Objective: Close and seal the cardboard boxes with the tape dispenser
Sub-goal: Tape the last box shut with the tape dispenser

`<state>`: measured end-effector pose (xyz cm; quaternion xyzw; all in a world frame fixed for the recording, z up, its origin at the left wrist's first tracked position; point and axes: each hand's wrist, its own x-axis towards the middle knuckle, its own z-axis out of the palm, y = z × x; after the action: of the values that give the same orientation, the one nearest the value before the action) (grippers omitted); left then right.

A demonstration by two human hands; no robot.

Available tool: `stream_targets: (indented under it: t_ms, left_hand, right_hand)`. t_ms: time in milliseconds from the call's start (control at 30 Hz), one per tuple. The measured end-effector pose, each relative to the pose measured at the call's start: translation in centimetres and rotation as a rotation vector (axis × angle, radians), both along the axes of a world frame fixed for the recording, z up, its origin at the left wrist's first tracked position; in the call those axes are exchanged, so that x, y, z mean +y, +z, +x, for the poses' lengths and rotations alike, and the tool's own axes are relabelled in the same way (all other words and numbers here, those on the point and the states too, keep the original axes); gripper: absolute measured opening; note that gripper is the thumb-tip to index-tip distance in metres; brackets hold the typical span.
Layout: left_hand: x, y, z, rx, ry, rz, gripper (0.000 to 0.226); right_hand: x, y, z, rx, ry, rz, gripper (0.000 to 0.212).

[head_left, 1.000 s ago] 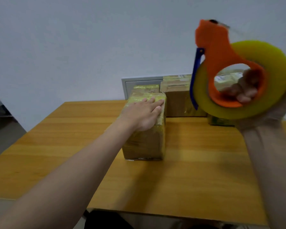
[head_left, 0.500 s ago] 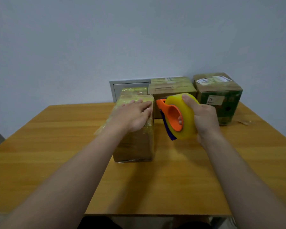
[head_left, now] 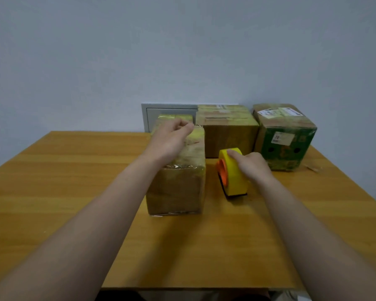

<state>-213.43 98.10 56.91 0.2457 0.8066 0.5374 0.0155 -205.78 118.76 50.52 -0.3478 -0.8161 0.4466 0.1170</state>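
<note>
My left hand (head_left: 169, 142) lies curled atop the nearest of four brown cardboard boxes (head_left: 176, 187), grip unclear; at three o'clock, my right hand (head_left: 251, 168) grips the one orange-and-yellow tape dispenser (head_left: 232, 179).

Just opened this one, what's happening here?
A person is taping boxes at a wooden table. The left hand rests on top of the near cardboard box, already wrapped in tape, fingers curled at its far edge. The right hand holds the tape dispenser, standing on the table beside that box. More boxes sit at the back.
</note>
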Motion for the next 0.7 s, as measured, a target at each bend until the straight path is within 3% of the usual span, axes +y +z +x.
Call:
stream_targets:
  t_ms: [67, 133, 200, 333, 433, 633, 700]
  left_hand:
    - [-1.3, 0.4, 0.0, -0.016, 0.045, 0.128, 0.014]
    - [-3.0, 0.6, 0.0, 0.067, 0.119, 0.158, 0.007]
    - [-5.0, 0.4, -0.1, 0.137, 0.215, 0.136, 0.004]
    - [-8.4, -1.8, -0.3, 0.118, 0.362, -0.066, 0.024]
    - [-9.4, -3.9, 0.3, 0.073, 0.336, -0.120, 0.036]
    - [-9.6, -6.5, 0.9, -0.054, 0.303, 0.132, 0.051]
    - [-9.0, -7.3, 0.9, -0.136, 0.259, 0.247, 0.043]
  right_hand:
    - [0.0, 0.6, 0.4, -0.027, -0.058, 0.320, 0.060]
    - [-1.6, 2.2, 1.4, 0.222, -0.107, 0.474, 0.050]
    - [-4.3, 3.9, 2.3, 0.385, 0.028, 0.446, 0.041]
    - [-8.9, 3.9, 3.1, 0.207, 0.290, 0.432, 0.057]
    - [-9.4, 2.3, 2.9, 0.307, 0.312, 0.388, 0.050]
    - [-9.4, 0.0, 2.6, 0.544, 0.263, 0.198, 0.045]
    - [-9.9, -0.5, 2.4, 0.562, 0.218, 0.147, 0.041]
